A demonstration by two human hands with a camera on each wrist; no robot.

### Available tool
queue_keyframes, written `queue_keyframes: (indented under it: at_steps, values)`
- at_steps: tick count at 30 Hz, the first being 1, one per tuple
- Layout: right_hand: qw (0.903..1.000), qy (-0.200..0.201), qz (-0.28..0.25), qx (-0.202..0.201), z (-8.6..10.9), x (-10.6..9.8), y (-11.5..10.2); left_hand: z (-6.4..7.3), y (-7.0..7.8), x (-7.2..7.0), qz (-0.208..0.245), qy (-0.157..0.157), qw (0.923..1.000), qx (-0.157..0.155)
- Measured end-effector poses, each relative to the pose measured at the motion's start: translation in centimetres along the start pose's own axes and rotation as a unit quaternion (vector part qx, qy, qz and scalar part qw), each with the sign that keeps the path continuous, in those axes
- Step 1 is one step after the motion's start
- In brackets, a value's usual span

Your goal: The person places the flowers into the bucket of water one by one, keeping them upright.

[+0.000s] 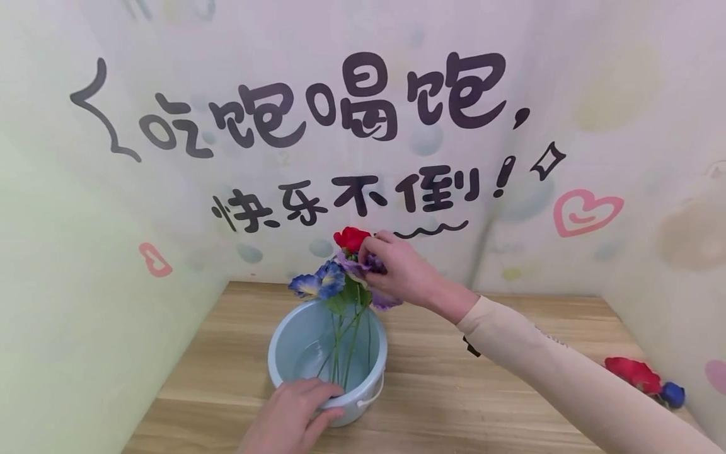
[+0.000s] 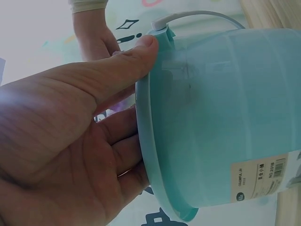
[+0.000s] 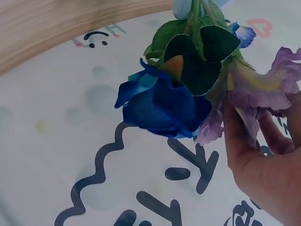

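A light-blue plastic bucket (image 1: 279, 362) holds several artificial flowers, their green stems (image 1: 353, 343) leaning inside it. My left hand (image 1: 292, 413) grips the near rim; the left wrist view shows its thumb on the outer side and its fingers inside. Above the far right rim, my right hand (image 1: 404, 271) pinches a purple flower (image 3: 258, 87) by its petals. A blue rose (image 3: 162, 101) hangs beside that hand in the right wrist view. Around it in the head view are a red flower (image 1: 349, 239) and a blue-and-yellow flower (image 1: 320, 282).
The bucket stands on a wood-grain table (image 1: 454, 378), its white handle (image 1: 374, 394) hanging on the right side. More flowers, a red one (image 1: 632, 374) and a blue one (image 1: 673, 395), lie at the right edge. Printed walls (image 1: 340, 38) enclose the back and sides.
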State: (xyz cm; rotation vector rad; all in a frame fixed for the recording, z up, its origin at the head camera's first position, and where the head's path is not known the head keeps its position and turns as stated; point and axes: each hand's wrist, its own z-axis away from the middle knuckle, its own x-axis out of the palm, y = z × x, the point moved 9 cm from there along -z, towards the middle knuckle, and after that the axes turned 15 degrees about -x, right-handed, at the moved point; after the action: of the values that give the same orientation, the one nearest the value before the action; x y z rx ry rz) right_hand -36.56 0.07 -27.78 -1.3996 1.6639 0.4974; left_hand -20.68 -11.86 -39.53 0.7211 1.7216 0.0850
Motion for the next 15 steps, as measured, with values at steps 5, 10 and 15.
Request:
queue_keyframes:
  at_steps: [5, 10, 15]
  values:
    - [0.9999, 0.007, 0.009, 0.008, 0.2, -0.5, 0.1, 0.0, -0.1, 0.0, 0.0, 0.006, 0.9999, 0.01]
    - [0.9995, 0.006, 0.017, 0.025, 0.5, -1.3, 0.5, 0.0, -0.2, 0.2, 0.012, -0.008, 0.9999, 0.007]
    - [0.9985, 0.012, 0.023, 0.049, 1.4, -2.8, 0.8, -0.1, -0.2, 0.2, 0.019, -0.017, 0.9997, -0.003]
